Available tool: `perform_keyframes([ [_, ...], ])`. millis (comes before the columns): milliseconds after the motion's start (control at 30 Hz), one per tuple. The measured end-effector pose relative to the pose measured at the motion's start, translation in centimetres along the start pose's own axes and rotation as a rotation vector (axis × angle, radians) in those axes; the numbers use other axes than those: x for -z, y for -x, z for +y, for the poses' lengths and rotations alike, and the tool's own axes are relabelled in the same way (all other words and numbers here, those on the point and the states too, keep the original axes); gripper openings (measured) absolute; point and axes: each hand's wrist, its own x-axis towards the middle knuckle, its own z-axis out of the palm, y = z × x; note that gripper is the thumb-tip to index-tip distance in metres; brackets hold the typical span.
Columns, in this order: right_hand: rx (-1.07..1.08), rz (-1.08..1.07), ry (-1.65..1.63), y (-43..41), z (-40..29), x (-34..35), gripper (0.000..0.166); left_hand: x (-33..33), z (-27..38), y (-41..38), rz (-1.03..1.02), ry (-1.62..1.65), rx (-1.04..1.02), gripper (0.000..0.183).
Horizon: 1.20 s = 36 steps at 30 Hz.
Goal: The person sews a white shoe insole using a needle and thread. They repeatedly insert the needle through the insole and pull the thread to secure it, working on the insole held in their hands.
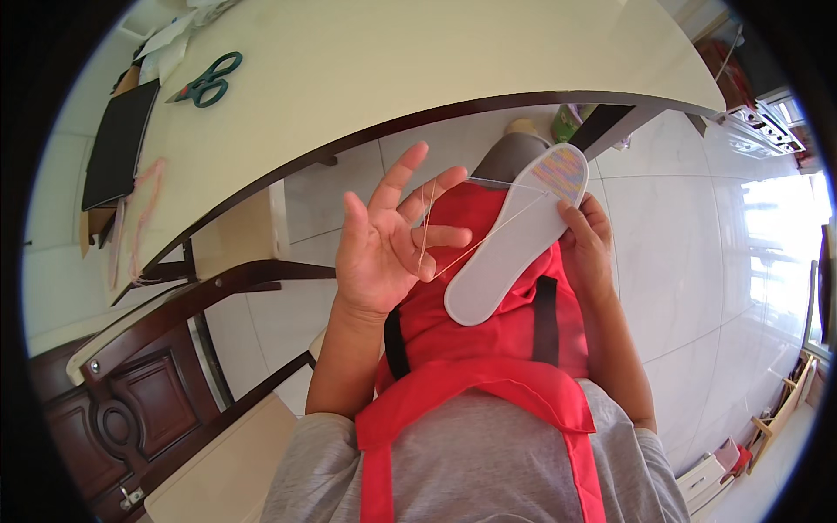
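Observation:
My right hand (587,242) grips the edge of a white shoe insole (500,258), its thumb on the upper face. The insole is held tilted above my lap. Multicoloured stitching (560,171) fills part of its wide end. With fingers spread and palm turned up, my left hand (395,245) has a pale thread (424,222) looped around its fingers. One taut strand (487,236) runs from the left little finger side to the insole below the stitching. Another thin pale line reaches from near the left index fingertip to the same spot. No needle can be made out.
A cream table (418,59) with a dark edge stretches ahead. On it lie green-handled scissors (208,82), a black flat object (121,144) and a tangle of pink thread (145,196). A red apron (451,333) covers my lap. A wooden chair (216,284) stands at left.

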Motion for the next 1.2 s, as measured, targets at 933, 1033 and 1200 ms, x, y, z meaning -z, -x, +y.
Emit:
perform_keyframes([
  [933,0.234,-0.009,0.309,0.7,-1.8,-2.3,0.016,-4.5,-5.2,-2.4,0.229,-1.794,-0.323,0.101],
  [1033,0.204,-0.071,0.241,1.8,-2.7,-3.8,0.017,-4.6,-6.2,-3.1,0.313,-1.637,-0.112,0.103],
  [1200,0.209,-0.122,0.303,2.3,-3.1,-4.1,0.018,-4.7,-7.1,-3.3,0.411,-1.683,-0.129,0.103],
])
